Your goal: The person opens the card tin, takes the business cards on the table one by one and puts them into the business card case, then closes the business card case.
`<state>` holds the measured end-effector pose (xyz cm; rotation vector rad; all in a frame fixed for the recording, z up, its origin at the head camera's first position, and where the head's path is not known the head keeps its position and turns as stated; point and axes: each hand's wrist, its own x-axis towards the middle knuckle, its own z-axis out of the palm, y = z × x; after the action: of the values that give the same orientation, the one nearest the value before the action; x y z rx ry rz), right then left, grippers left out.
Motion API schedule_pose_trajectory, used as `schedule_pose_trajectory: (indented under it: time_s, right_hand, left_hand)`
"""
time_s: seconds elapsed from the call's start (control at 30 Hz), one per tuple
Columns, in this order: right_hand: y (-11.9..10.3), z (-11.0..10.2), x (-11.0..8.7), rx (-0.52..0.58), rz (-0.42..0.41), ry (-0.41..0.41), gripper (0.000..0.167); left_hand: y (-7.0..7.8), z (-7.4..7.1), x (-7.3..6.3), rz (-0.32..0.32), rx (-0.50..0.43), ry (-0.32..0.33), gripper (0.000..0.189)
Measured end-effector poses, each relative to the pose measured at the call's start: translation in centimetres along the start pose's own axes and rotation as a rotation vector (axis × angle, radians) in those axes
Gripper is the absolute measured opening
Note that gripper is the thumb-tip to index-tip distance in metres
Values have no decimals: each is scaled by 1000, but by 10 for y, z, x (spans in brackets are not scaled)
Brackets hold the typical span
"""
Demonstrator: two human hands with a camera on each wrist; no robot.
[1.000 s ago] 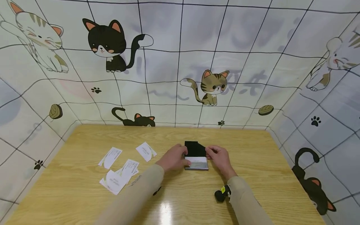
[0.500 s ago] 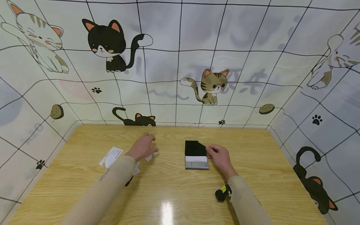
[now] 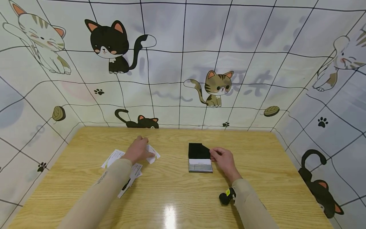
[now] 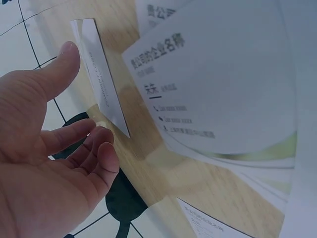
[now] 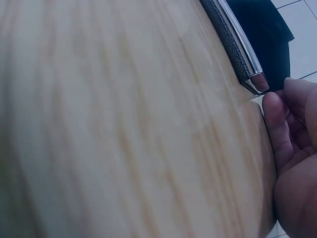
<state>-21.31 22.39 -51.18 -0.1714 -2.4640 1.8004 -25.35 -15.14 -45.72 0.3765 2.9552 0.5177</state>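
Note:
My left hand (image 3: pixel 136 151) is over the left of the table, thumb and fingers spread at a single white business card (image 3: pixel 151 155). In the left wrist view the fingers curve loosely beside that card (image 4: pixel 101 82), with a gap between thumb and fingertips. An opened business card case (image 3: pixel 200 167) lies right of centre, its black lid (image 3: pixel 195 151) folded back and a white card showing inside. At the lid's right edge my right hand (image 3: pixel 224 159) pinches with thumb and fingertips. The right wrist view shows the case's metal edge (image 5: pixel 242 37) beside those fingers.
More business cards (image 3: pixel 116 156) lie left of my left hand, partly behind it. Others (image 3: pixel 135 173) stick out beyond the left sleeve. A black device with a yellow label (image 3: pixel 226 197) sits at my right wrist. A cat-patterned wall covering (image 3: pixel 168 95) surrounds the wooden table (image 3: pixel 183 197).
My left hand has left the case's left side and moved left to the single card. The right hand has stayed at the lid, and the case lies where it was.

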Motion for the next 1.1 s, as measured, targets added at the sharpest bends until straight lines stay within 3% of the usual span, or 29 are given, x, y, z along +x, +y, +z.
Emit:
schedule_pose_trajectory:
  time_s: [0.3,0.63,0.83,1.1]
  right_hand:
    - [1,1,1,1,-1,9,17]
    - [1,-2,0,-28,-6,8,20]
    - [1,-1,2,-15,-7,8,19]
    - [0,0,1,-12,-6,6,17]
  left_hand:
    - [0,3,0,-56,13,-25,64]
    - [0,5,3,-91,-34,-18,60]
    - [-1,5,4,-80,-26,11,80]
    - [-5,5,2,-31,-10,42,74]
